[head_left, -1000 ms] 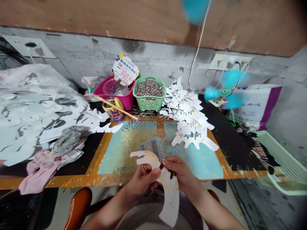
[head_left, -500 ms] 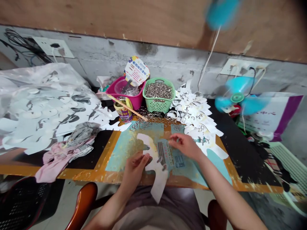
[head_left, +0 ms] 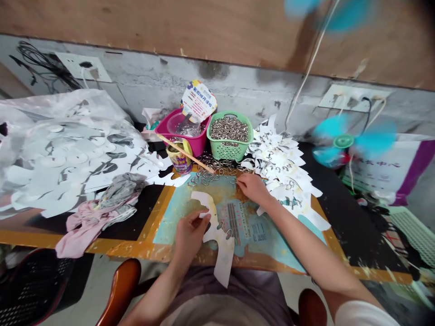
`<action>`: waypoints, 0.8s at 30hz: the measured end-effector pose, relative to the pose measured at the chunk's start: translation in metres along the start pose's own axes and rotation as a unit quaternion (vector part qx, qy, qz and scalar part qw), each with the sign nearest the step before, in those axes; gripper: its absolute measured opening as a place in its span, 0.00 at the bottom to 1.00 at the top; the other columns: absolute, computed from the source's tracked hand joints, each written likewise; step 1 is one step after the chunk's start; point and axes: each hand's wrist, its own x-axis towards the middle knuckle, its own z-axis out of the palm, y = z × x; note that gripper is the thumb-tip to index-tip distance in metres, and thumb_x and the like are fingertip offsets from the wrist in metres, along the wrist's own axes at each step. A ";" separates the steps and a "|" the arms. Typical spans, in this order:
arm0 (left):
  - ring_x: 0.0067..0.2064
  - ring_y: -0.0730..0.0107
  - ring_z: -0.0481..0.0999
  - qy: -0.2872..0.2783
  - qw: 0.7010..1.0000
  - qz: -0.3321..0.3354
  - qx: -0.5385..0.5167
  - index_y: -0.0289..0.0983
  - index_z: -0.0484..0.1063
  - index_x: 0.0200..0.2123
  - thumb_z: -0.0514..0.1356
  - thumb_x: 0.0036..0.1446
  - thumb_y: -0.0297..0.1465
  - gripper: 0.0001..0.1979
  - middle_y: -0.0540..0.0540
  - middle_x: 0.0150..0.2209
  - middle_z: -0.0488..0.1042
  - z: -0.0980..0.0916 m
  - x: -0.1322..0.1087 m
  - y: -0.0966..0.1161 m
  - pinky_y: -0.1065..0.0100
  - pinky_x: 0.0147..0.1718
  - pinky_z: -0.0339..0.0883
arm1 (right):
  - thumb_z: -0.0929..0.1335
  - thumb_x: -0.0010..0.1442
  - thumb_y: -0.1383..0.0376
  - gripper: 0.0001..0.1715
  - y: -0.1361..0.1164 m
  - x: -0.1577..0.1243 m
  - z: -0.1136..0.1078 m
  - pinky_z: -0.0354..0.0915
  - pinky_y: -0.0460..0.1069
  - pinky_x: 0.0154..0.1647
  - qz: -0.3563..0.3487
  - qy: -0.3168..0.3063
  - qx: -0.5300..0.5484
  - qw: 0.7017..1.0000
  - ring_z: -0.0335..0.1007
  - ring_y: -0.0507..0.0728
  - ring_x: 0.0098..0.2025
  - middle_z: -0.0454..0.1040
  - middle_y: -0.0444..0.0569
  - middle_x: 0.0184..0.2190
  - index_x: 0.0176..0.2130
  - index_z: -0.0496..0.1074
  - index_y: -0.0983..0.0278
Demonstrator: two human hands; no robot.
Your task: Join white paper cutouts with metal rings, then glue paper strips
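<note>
My left hand (head_left: 192,233) pinches the left edge of a curved white cut-out piece (head_left: 222,253) between thumb and fingers. Two small metal rings (head_left: 224,230) sit on that piece, and its upper part has yellowish smears. The lower end of it hangs over the table's front edge. My right hand (head_left: 254,189) is closed, fingertips together, at the near right side of a heap of loose metal rings (head_left: 220,168). Whatever lies between those fingertips is too small to make out.
Behind the heap stand a green basket (head_left: 229,151) full of metal rings and a pink basket (head_left: 199,147). A stick (head_left: 190,156) rests across a tin (head_left: 180,163). White cut-outs with rings (head_left: 282,158) lie right, more cut-outs (head_left: 61,163) left, beside a cloth (head_left: 88,217). A fan (head_left: 344,141) spins at right.
My right hand has moved forward from above the mat to the edge of the ring heap. My left hand keeps its hold on the cut-out. The camera view has shifted slightly.
</note>
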 end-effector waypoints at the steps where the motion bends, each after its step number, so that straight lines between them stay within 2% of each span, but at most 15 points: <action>1: 0.22 0.76 0.68 0.000 1.000 -0.005 -0.011 0.32 0.79 0.37 0.69 0.47 0.43 0.20 0.51 0.21 0.71 0.000 0.000 -0.001 0.74 0.22 0.62 | 0.63 0.69 0.68 0.15 -0.003 -0.006 -0.001 0.61 0.48 0.45 -0.006 0.000 0.001 1.000 0.73 0.57 0.45 0.78 0.54 0.43 0.43 0.79 0.66; 5: 0.27 0.74 0.73 -0.004 0.996 -0.024 -0.082 0.35 0.77 0.38 0.72 0.44 0.41 0.20 0.51 0.25 0.74 0.000 -0.001 -0.003 0.72 0.31 0.70 | 0.63 0.69 0.67 0.15 -0.013 -0.030 -0.005 0.64 0.48 0.43 -0.020 0.004 0.001 1.000 0.74 0.57 0.41 0.78 0.54 0.40 0.41 0.80 0.66; 7: 0.27 0.75 0.73 -0.007 0.994 -0.025 -0.109 0.36 0.74 0.36 0.72 0.44 0.40 0.19 0.52 0.27 0.75 0.000 -0.001 -0.003 0.72 0.32 0.71 | 0.62 0.69 0.69 0.16 -0.019 -0.041 -0.007 0.65 0.50 0.45 -0.019 0.020 -0.004 1.000 0.74 0.59 0.43 0.78 0.56 0.42 0.43 0.79 0.67; 11: 0.25 0.78 0.72 -0.017 0.991 -0.028 -0.133 0.36 0.72 0.34 0.72 0.45 0.39 0.18 0.54 0.25 0.73 0.001 -0.001 -0.003 0.75 0.31 0.69 | 0.60 0.69 0.71 0.17 -0.029 -0.057 -0.002 0.64 0.53 0.53 -0.027 0.110 0.035 0.993 0.70 0.61 0.51 0.75 0.59 0.48 0.48 0.76 0.67; 14: 0.25 0.79 0.70 -0.016 0.989 -0.020 -0.144 0.36 0.71 0.33 0.72 0.46 0.39 0.17 0.56 0.22 0.71 0.003 -0.002 -0.003 0.76 0.30 0.69 | 0.62 0.67 0.71 0.14 -0.030 -0.062 0.007 0.67 0.52 0.49 -0.039 0.147 0.082 0.985 0.73 0.60 0.47 0.77 0.56 0.44 0.42 0.77 0.64; 19: 0.25 0.79 0.71 -0.016 0.985 -0.029 -0.168 0.36 0.71 0.32 0.73 0.43 0.39 0.18 0.54 0.24 0.73 0.006 -0.002 -0.001 0.77 0.29 0.68 | 0.62 0.67 0.69 0.13 -0.027 -0.060 0.006 0.70 0.53 0.46 -0.010 0.193 0.127 0.973 0.75 0.59 0.42 0.78 0.54 0.41 0.43 0.75 0.63; 22: 0.25 0.79 0.71 -0.019 0.983 -0.038 -0.176 0.36 0.70 0.31 0.73 0.43 0.39 0.19 0.54 0.23 0.73 0.008 -0.002 0.001 0.77 0.28 0.67 | 0.65 0.65 0.65 0.08 -0.037 -0.062 -0.003 0.71 0.50 0.38 0.025 0.202 0.276 0.939 0.75 0.56 0.34 0.77 0.49 0.33 0.42 0.73 0.61; 24: 0.25 0.79 0.72 -0.020 0.981 -0.048 -0.189 0.35 0.71 0.31 0.73 0.42 0.39 0.19 0.54 0.23 0.73 0.010 -0.003 0.002 0.77 0.28 0.67 | 0.69 0.61 0.61 0.06 -0.049 -0.065 -0.005 0.71 0.48 0.33 0.044 0.143 0.438 0.886 0.73 0.54 0.29 0.75 0.45 0.28 0.36 0.73 0.61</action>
